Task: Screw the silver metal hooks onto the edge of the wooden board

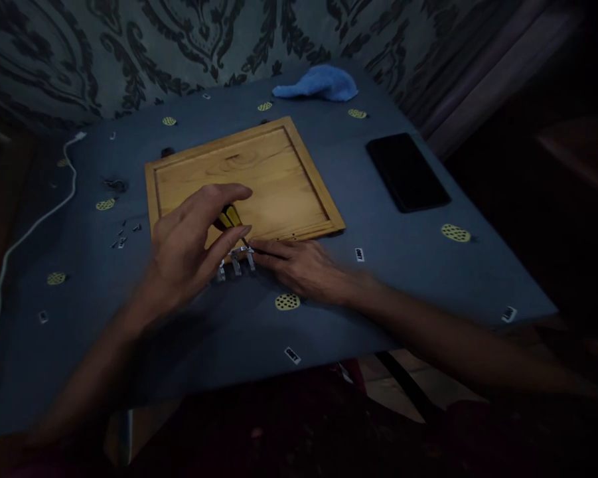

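A yellow-and-black screwdriver stands tilted over the near edge of a framed wooden panel, its tip down at a shiny metal fitting with prongs. My left hand is around the screwdriver handle, with thumb and index finger spaced apart and the other fingers partly hidden behind. Low on the table, my right hand has its fingertips pressed together at the fitting and the screwdriver's tip. Its fingers partly cover the fitting. Small dark holes show in the panel's edge beside the right hand.
Several small screws lie left of the panel, near a small dark tangled item. A white cable runs along the left side. A black phone lies at right, and a blue cloth at the back of the table.
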Available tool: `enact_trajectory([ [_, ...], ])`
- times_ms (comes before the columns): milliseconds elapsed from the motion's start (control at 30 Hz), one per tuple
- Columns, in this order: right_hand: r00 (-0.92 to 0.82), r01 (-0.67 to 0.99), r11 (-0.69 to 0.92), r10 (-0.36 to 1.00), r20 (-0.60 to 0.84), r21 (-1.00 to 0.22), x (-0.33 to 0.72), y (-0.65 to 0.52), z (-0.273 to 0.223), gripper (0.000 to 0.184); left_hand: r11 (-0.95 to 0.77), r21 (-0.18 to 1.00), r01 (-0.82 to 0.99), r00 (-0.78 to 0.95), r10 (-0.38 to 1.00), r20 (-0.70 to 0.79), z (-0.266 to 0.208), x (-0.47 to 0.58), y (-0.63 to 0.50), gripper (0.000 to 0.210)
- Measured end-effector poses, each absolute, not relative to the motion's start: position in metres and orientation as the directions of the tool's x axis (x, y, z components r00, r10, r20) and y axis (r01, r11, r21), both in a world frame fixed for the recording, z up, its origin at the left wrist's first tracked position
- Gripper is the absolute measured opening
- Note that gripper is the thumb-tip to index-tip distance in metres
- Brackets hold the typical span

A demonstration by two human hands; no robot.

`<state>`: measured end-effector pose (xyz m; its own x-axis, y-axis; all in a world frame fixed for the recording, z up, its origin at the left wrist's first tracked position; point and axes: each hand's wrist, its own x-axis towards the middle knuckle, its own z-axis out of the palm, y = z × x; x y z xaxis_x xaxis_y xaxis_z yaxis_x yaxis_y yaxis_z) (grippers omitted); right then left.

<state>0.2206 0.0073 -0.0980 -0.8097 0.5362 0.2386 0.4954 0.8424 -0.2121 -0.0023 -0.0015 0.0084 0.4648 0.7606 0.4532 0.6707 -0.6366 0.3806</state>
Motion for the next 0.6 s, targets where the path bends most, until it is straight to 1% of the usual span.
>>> enact_trajectory([
  [133, -0.809, 0.513, 0.838, 0.544, 0.223, -0.185, 0.218, 0.007, -0.095, 0.055, -0.573, 0.409, 0.711, 0.385, 0.803, 0.455, 0.005, -0.003, -0.003, 0.032],
  [233, -0.807, 0.520, 0.834, 0.551, 0.213, -0.187, 0.217, 0.007, -0.094, 0.056, -0.575, 0.429, 0.697, 0.368, 0.800, 0.474, 0.000, -0.003, -0.003, 0.032],
  [433, -0.798, 0.528, 0.829, 0.559, 0.226, -0.184, 0.216, 0.008, -0.094, 0.052, -0.656, 0.390, 0.646, 0.438, 0.737, 0.514, -0.003, -0.007, -0.001, 0.031],
  [600, -0.792, 0.535, 0.827, 0.562, 0.237, -0.174, 0.215, 0.008, -0.095, 0.050, -0.716, 0.394, 0.576, 0.490, 0.689, 0.535, -0.001, -0.008, 0.000, 0.029],
])
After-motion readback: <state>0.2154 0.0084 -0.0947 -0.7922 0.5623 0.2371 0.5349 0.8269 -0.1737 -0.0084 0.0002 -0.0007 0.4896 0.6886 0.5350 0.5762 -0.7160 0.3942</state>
